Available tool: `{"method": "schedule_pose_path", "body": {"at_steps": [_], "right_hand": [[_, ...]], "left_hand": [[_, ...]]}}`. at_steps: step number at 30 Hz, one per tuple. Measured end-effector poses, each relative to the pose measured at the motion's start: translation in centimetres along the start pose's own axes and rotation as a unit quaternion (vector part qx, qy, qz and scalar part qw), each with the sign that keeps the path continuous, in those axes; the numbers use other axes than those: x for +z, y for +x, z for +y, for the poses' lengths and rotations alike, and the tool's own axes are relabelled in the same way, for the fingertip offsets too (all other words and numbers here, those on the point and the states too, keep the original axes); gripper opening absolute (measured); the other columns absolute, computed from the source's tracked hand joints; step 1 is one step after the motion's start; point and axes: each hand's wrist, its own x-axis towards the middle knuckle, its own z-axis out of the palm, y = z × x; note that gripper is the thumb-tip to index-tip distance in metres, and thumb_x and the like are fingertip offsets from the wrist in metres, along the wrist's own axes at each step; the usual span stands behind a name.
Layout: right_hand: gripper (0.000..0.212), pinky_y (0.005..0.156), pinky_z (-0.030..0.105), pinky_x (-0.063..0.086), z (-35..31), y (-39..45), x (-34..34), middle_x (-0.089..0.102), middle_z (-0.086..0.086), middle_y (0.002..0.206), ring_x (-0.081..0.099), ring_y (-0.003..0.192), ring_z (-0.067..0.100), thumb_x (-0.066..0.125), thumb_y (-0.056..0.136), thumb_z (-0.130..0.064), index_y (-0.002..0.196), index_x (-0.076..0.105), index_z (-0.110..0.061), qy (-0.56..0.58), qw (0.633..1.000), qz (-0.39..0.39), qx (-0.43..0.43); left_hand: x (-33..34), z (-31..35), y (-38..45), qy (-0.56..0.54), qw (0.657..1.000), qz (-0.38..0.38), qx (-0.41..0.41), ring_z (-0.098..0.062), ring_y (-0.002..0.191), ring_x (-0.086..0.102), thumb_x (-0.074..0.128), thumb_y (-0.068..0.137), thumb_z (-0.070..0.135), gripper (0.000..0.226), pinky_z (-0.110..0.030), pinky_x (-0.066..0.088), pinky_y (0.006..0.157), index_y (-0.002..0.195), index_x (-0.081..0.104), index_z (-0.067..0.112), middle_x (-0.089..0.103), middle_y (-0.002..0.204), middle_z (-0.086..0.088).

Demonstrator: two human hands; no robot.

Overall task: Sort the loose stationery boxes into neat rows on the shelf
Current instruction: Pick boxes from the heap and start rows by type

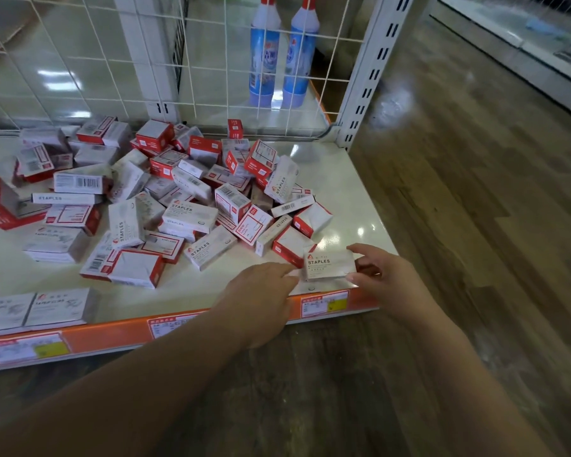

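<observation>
Item 1: right hand [381, 278], at five o'clock of the shelf, thumb and fingers pinched on the short ends of one staples box [329, 264], which is held label-up just above or on the front right corner of the shelf [353, 179]; contact with the surface cannot be told. Item 2: left hand [261, 291], at six o'clock, fingers extended and relaxed, fingertips touching or just beside the box's left end, nothing gripped. Item 3: two flat boxes [33, 311] set side by side at the front edge, eight o'clock, seemingly a row begun. Item 4: loose heap of boxes [185, 206], centre to ten o'clock, unsorted. Item 5: wire grid [211, 61] with two blue bottles [281, 57] behind, twelve o'clock. Step judged in hand: placing or squaring the first box at the corner. The next move is judged to call for release, then a matching box drawn from the heap and butted alongside.
</observation>
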Motion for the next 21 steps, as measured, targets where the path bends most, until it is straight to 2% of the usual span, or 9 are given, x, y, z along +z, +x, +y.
{"method": "schedule_pose_path", "body": {"at_steps": [2,4,13,16,21], "right_hand": [[0.046,0.075,0.019,0.045,0.3,-0.1,-0.5,0.061,0.002,0.120,0.055,0.100,0.012,0.061,0.088,-0.017,0.132,0.049,-0.025,0.004,1.000,0.001,-0.001],[0.045,0.080,0.022,0.044,0.8,-0.1,-1.0,0.061,0.002,0.119,0.054,0.097,0.010,0.062,0.088,-0.017,0.131,0.050,-0.025,-0.005,1.000,0.003,-0.002],[0.044,0.082,0.024,0.041,1.1,0.1,-1.5,0.061,0.004,0.115,0.054,0.097,0.011,0.062,0.087,-0.012,0.129,0.052,-0.023,-0.028,0.999,-0.031,-0.009],[0.039,0.080,0.021,0.040,1.0,0.1,-1.6,0.057,-0.004,0.108,0.051,0.095,0.008,0.060,0.088,-0.013,0.127,0.054,-0.019,-0.041,0.998,-0.046,-0.014],[0.036,0.082,0.022,0.040,0.8,0.9,-1.0,0.056,0.005,0.121,0.053,0.099,0.013,0.057,0.090,-0.027,0.124,0.057,-0.014,-0.102,0.994,-0.043,-0.012]], "left_hand": [[0.1,0.2,0.2,0.014,1.000,-0.005,-0.007,-0.016,0.140,0.021,0.042,0.094,0.046,0.057,-0.039,0.023,0.112,0.146,0.025,0.030,0.021,0.154,0.006],[0.1,0.3,0.3,0.017,1.000,-0.002,-0.009,-0.016,0.140,0.023,0.043,0.094,0.045,0.056,-0.039,0.026,0.112,0.145,0.027,0.029,0.022,0.154,0.007],[-0.1,0.7,0.3,-0.012,1.000,-0.001,-0.022,-0.015,0.137,0.030,0.043,0.095,0.043,0.053,-0.035,0.034,0.107,0.144,0.031,0.028,0.026,0.152,0.008],[-0.2,0.8,0.3,-0.016,1.000,-0.004,-0.026,-0.015,0.137,0.030,0.044,0.094,0.043,0.053,-0.035,0.035,0.107,0.144,0.031,0.028,0.025,0.152,0.009],[-0.1,0.8,0.3,-0.019,0.999,-0.007,-0.031,-0.015,0.137,0.030,0.045,0.094,0.044,0.054,-0.036,0.035,0.108,0.144,0.031,0.028,0.026,0.152,0.008]]}}
